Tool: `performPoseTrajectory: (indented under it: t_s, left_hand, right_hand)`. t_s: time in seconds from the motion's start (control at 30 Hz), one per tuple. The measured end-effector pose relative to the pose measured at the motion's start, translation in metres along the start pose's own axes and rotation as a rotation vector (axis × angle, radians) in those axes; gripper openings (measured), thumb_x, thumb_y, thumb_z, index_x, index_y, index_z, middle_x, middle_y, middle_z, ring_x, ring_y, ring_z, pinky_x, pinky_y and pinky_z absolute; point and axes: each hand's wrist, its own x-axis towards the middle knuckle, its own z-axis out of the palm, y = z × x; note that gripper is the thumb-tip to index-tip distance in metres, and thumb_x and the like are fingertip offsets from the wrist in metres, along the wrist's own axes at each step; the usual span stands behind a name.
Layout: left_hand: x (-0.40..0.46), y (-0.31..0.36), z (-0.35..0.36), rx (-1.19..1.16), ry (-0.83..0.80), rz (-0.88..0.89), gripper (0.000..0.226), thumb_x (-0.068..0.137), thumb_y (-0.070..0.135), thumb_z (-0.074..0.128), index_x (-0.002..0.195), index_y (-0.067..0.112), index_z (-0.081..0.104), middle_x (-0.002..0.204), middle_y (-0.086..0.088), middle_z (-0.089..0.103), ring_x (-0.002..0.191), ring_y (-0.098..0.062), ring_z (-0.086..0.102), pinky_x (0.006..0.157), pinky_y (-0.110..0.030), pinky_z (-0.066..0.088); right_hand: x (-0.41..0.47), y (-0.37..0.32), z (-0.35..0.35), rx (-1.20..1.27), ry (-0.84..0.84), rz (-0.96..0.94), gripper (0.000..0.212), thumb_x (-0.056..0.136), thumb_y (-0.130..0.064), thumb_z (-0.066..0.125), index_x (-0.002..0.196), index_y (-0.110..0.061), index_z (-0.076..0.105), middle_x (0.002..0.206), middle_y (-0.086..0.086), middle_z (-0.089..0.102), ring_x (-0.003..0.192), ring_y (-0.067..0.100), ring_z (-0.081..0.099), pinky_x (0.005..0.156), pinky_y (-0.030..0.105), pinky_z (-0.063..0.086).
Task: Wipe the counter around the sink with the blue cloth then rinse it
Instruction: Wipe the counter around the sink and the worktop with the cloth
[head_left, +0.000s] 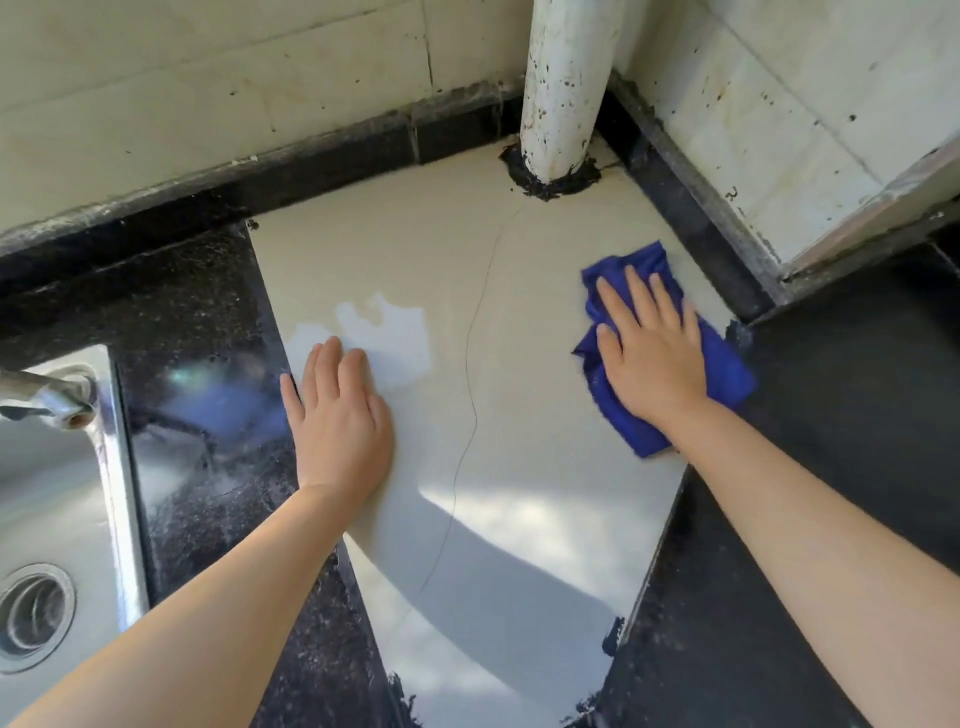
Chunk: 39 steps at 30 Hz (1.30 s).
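The blue cloth (727, 374) lies crumpled on the cream counter tile (415, 249), close to its right edge where the black stone begins. My right hand (649, 353) presses flat on top of the cloth, fingers stretched toward the back corner. My left hand (337, 415) rests flat and empty on the tile's left edge, beside the black granite strip (208, 364). The steel sink (47, 509) sits at the far left, its drain (31, 616) showing and the tap (47, 397) hanging over its rim.
A white, stained pipe (566, 88) rises from the counter in the back corner with black sealant at its base. Tiled walls close off the back and right. A thin crack (470, 374) runs down the cream tile. Black counter (857, 389) extends to the right.
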Motion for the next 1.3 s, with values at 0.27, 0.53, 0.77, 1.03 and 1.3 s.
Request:
performPoseTrajectory:
  t_s: [0.27,0.53,0.77,1.03,1.3]
  left_hand:
    - [-0.014,0.014,-0.008,-0.03,-0.042,0.272,0.043,0.087,0.011,0.033,0.127,0.004,0.048,0.137,-0.015,0.047,0.13,-0.024,0.041,0.114,-0.034,-0.012]
    - [-0.075,0.097,0.019,-0.06,-0.22,0.676,0.044,0.079,0.018,0.034,0.115,0.007,0.056,0.129,-0.014,0.056,0.12,-0.029,0.053,0.11,-0.049,0.02]
    - [-0.077,0.086,0.03,-0.07,-0.158,0.732,0.037,0.086,0.02,0.036,0.118,0.009,0.052,0.131,-0.015,0.054,0.122,-0.029,0.052,0.107,-0.044,0.016]
    - [-0.081,0.085,0.035,-0.061,-0.132,0.705,0.043,0.088,0.022,0.031,0.123,0.009,0.053,0.138,-0.011,0.047,0.131,-0.024,0.037,0.111,-0.046,0.016]
    - [-0.084,0.106,0.027,-0.017,-0.182,0.594,0.049,0.076,0.019,0.029,0.116,0.006,0.055,0.129,-0.015,0.054,0.122,-0.029,0.048,0.106,-0.059,0.021]
  right_hand:
    - [-0.186,-0.067,0.013,-0.033,-0.122,-0.585,0.052,0.09,-0.041,0.041,0.141,-0.034,0.035,0.151,-0.004,0.034,0.139,0.02,0.031,0.111,0.045,0.02]
    - [-0.067,0.056,-0.004,-0.068,-0.016,0.087,0.06,0.09,-0.045,0.01,0.148,-0.031,0.022,0.158,-0.002,0.017,0.145,0.02,0.012,0.116,0.044,0.007]
    - [-0.261,-0.042,0.014,-0.007,-0.023,-0.121,0.052,0.091,-0.039,0.039,0.143,-0.03,0.035,0.153,0.0,0.031,0.141,0.024,0.028,0.113,0.047,0.018]
    - [-0.109,0.151,-0.022,-0.006,-0.036,0.435,0.05,0.101,-0.035,0.023,0.149,-0.031,0.012,0.159,-0.001,0.009,0.146,0.021,0.007,0.117,0.048,0.005]
    - [-0.232,-0.01,0.008,-0.02,0.015,0.059,0.053,0.092,-0.041,0.031,0.143,-0.027,0.036,0.152,0.002,0.033,0.14,0.025,0.03,0.111,0.049,0.017]
